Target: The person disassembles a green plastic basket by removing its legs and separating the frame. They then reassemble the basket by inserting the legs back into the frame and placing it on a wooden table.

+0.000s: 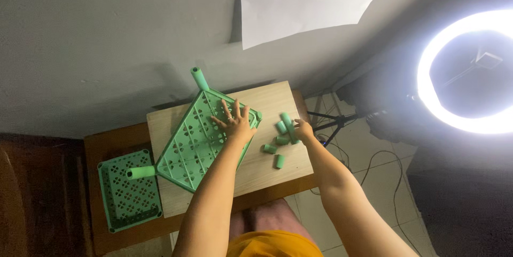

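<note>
Left hand, fingers spread wide, presses flat on a green perforated tray; right hand fingers hold a green tube above the surface.

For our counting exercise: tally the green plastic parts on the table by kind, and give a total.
Perforated green shelf trays: 2, one under the left hand at, one at the table's left end
Green tubes fitted to the tray corners: 2
Loose green tubes by the right hand: about 6
Total: about 10

green perforated tray, green tubes, pale wooden board
</note>
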